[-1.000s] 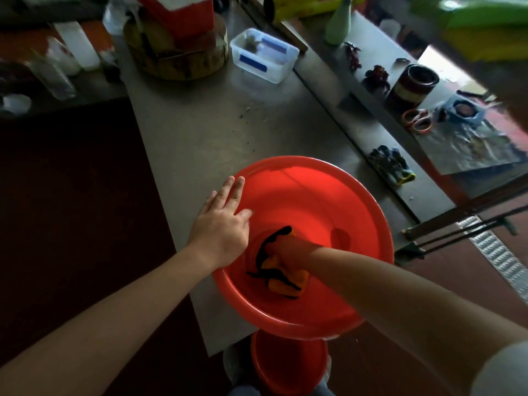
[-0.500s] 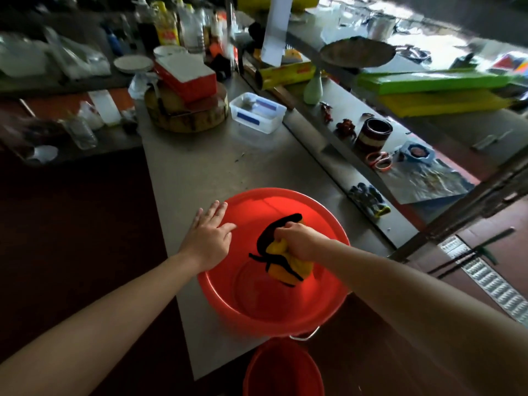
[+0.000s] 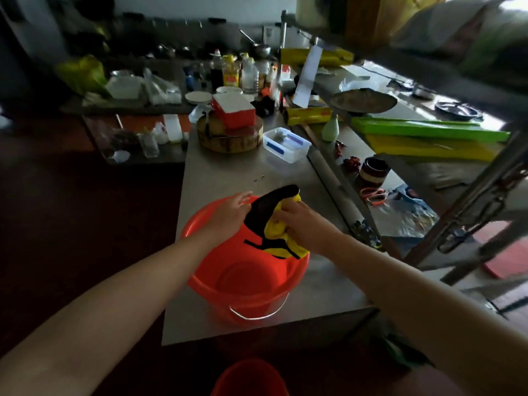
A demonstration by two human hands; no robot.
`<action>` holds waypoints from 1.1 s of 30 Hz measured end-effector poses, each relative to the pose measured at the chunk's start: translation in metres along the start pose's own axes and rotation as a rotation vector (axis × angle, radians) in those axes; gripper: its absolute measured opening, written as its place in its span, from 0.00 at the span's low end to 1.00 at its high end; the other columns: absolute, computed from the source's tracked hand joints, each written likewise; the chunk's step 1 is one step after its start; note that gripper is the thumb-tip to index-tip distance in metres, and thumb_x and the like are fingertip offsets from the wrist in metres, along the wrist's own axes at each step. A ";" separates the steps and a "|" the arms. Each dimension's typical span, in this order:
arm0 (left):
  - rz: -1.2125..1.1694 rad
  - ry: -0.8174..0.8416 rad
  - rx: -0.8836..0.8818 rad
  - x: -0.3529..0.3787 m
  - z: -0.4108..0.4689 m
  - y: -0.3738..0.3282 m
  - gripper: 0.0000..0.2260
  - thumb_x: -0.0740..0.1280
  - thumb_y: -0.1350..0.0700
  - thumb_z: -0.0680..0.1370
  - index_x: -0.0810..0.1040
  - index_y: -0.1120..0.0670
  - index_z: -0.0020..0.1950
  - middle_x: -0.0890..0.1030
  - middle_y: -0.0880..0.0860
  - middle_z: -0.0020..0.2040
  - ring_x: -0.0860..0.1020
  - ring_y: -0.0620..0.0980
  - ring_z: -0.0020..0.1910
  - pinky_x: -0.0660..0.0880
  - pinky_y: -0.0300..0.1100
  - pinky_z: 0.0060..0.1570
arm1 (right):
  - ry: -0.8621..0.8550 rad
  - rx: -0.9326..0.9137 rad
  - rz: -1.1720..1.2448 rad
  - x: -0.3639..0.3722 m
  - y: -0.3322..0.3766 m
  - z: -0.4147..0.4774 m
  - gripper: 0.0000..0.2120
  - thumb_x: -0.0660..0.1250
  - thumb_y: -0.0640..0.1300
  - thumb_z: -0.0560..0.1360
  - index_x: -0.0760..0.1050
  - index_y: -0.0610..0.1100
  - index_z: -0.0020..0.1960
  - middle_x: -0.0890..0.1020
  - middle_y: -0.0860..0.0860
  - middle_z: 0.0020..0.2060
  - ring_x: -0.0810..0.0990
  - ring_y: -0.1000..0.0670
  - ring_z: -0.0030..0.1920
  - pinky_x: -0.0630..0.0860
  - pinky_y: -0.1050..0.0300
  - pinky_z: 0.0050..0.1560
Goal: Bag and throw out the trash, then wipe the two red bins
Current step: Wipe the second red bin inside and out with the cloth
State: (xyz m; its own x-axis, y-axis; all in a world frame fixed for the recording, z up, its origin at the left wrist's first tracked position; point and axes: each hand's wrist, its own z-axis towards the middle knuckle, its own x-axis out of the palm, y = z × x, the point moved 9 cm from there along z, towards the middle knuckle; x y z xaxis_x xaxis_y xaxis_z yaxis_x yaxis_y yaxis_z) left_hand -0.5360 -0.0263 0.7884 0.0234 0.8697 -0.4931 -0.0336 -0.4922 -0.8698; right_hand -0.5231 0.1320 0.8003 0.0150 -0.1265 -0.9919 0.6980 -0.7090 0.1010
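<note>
A red bin (image 3: 245, 278) with a metal handle stands on the steel table (image 3: 228, 172), near its front edge. My right hand (image 3: 303, 224) grips a yellow and black cloth (image 3: 274, 224) above the bin's far right rim. My left hand (image 3: 231, 212) rests with straight fingers on the far left rim, beside the cloth. A second red bin (image 3: 248, 377) stands on the floor below the table's front edge, only its top in view.
At the table's far end are a wooden block (image 3: 228, 138) with a red box (image 3: 234, 110) on it and a clear plastic container (image 3: 285, 144). Bottles (image 3: 231, 71) stand behind. A lower shelf (image 3: 405, 178) on the right holds a dark cup, green and yellow boards.
My right hand has lifted the cloth from the bin's bottom up to the far rim. My left hand slid along the rim toward the far side. The camera tilted up.
</note>
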 end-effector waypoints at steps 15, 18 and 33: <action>-0.366 0.207 -0.058 0.030 -0.039 -0.017 0.08 0.74 0.52 0.76 0.85 0.53 0.53 0.86 0.56 0.51 0.84 0.53 0.51 0.78 0.49 0.54 | -0.158 -0.280 -0.388 0.006 0.071 -0.063 0.30 0.75 0.39 0.67 0.77 0.51 0.68 0.77 0.44 0.64 0.76 0.40 0.67 0.80 0.46 0.60; -0.275 0.114 -0.059 0.014 -0.043 0.002 0.05 0.72 0.56 0.78 0.83 0.57 0.50 0.81 0.53 0.41 0.78 0.47 0.40 0.74 0.46 0.44 | -0.119 -0.275 -0.375 0.016 0.082 -0.059 0.33 0.78 0.41 0.69 0.75 0.52 0.72 0.76 0.43 0.69 0.73 0.40 0.72 0.78 0.44 0.65; -0.421 0.273 -0.034 0.015 -0.075 -0.007 0.13 0.62 0.62 0.84 0.76 0.60 0.68 0.81 0.59 0.63 0.79 0.56 0.63 0.74 0.50 0.65 | 0.038 0.518 0.635 0.005 0.013 -0.055 0.38 0.72 0.34 0.74 0.63 0.52 0.79 0.65 0.48 0.77 0.69 0.45 0.72 0.71 0.56 0.65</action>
State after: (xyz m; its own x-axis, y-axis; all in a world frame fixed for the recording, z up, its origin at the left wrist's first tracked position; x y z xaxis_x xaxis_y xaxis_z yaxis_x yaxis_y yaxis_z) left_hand -0.4607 -0.0129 0.7855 0.2883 0.9540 -0.0824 0.0672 -0.1060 -0.9921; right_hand -0.4747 0.1608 0.7922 0.3271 -0.5945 -0.7346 0.1294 -0.7418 0.6580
